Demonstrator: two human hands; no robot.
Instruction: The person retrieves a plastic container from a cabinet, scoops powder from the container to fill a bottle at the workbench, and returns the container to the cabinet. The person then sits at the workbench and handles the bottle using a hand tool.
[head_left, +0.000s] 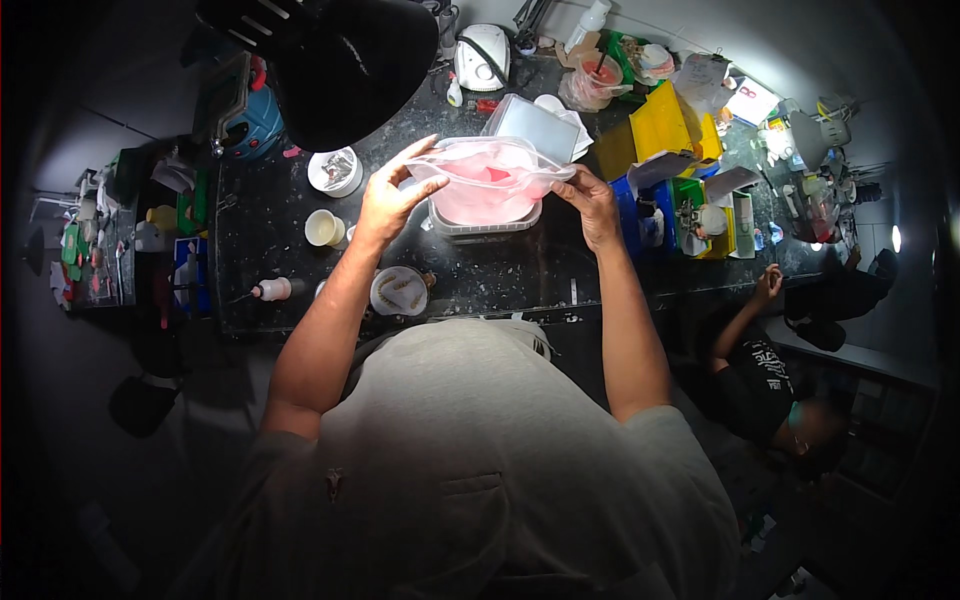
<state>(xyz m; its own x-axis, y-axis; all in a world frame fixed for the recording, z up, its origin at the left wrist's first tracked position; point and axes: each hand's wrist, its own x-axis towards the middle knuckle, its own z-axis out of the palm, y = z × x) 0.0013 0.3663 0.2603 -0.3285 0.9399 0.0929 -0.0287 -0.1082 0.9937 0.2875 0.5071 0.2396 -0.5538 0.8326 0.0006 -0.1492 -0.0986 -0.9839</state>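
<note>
A clear plastic bag (480,190) with pink contents and a small red piece inside is stretched between my hands at the middle of the bench. My left hand (392,195) is closed on the bag's left edge, fingers toward its top. My right hand (590,205) grips the right corner between thumb and fingers. Directly beneath the bag is a clear square plastic tub (480,231), mostly hidden by it.
The dark bench (505,280) holds a dish of dental pieces (398,290), cups (322,228), a white tub (334,172) and yellow bins (660,125). A black lamp head (335,65) overhangs the back left. A co-worker (750,380) is at the right.
</note>
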